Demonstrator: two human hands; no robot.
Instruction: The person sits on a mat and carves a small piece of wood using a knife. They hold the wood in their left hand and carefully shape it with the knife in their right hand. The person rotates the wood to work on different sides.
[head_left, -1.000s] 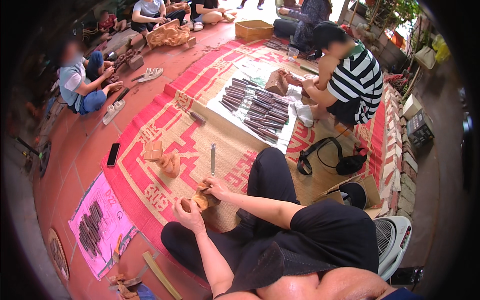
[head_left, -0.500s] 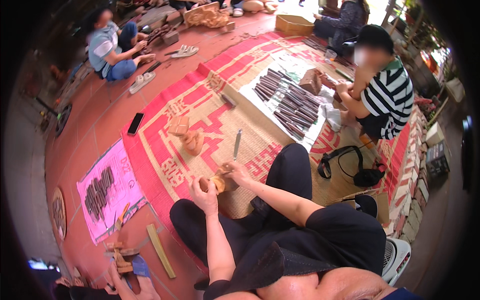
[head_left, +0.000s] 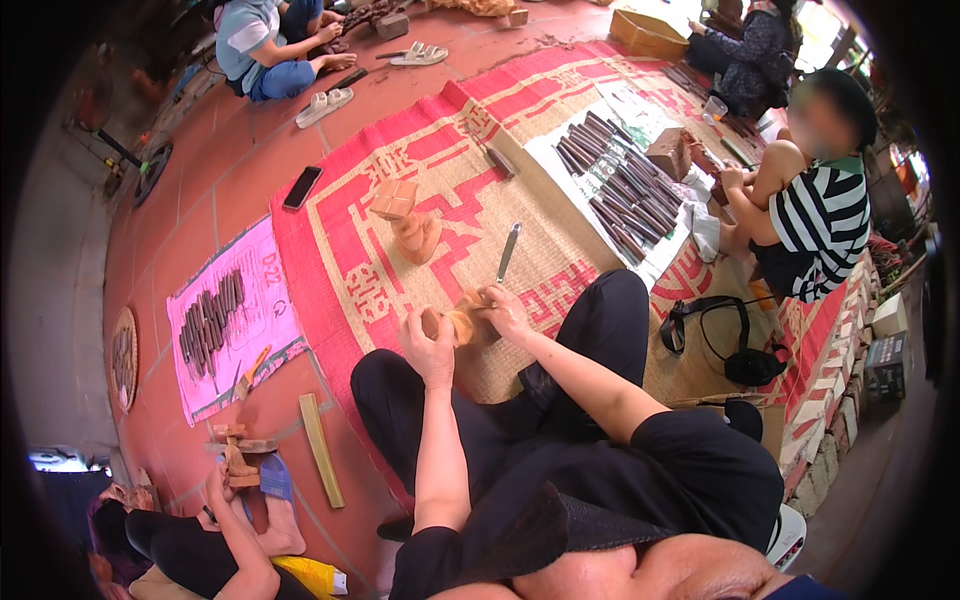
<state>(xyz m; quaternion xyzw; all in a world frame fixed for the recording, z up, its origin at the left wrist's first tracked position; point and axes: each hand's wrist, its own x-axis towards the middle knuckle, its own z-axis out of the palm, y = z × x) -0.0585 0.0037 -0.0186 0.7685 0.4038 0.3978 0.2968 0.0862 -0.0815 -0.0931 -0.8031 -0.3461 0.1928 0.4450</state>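
Observation:
My left hand (head_left: 430, 348) is closed around a small light-brown wood carving (head_left: 461, 326), held low above the mat between my knees. My right hand (head_left: 506, 313) is pinched against the carving's right side; whatever thin thing sits in its fingers is too small to make out. Just beyond my right hand, a slim silver metal tool (head_left: 509, 252) lies on the red and tan woven mat (head_left: 545, 225). Farther off to the left stands another wood carving (head_left: 416, 236), with a squarish wooden block (head_left: 394, 199) at its top end.
Dark-handled tools (head_left: 625, 180) cover a white sheet at right, near a person in stripes (head_left: 815, 220). More tools (head_left: 212, 320) lie on a pink sheet at left. A phone (head_left: 303, 188), a black strapped pouch (head_left: 750, 366) and a wood strip (head_left: 320, 450) lie around me.
My view has shifted, so the surroundings sit farther right, and more of the person at lower left shows. Both hands stay at the carving, with only slight finger movement.

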